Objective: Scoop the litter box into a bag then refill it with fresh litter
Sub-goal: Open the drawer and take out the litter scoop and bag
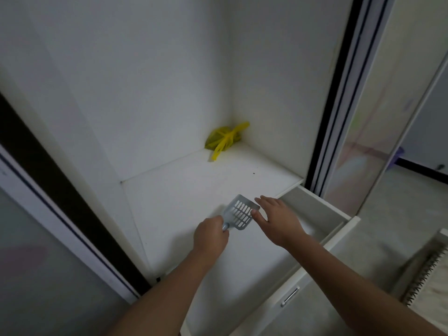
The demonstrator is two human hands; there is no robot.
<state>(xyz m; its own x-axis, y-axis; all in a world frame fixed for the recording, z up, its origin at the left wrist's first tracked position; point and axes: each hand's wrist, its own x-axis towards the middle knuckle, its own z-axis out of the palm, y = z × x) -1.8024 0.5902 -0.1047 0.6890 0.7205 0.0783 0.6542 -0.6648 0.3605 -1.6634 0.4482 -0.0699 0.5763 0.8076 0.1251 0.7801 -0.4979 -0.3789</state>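
Over the white shelf [194, 180] of an open cupboard, both hands meet at a grey slotted litter scoop [240, 213]. The left hand [211, 235] is curled round the scoop's short handle at its near end, so the tool's long axis runs from that fist away and slightly rightward, with the slotted blade tilted up toward the back of the cupboard. The right hand [276, 218] comes in from the right with fingers straight and loosely spread, its fingertips touching the blade's right edge; it grips nothing. The left is thus the carrying hand, and the right only steadies or brushes the blade.

At the far corner of the shelf, well apart from both hands, lies a knotted yellow bag [224, 140], its tied ends pointing toward the viewer. It sits beyond the scoop, roughly along the line the blade points. The free right hand looks better placed to reach for it, though it would need a long stretch inward. No litter box or fresh litter shows in this view. Below the right forearm, a drawer [322, 207] stands pulled out.
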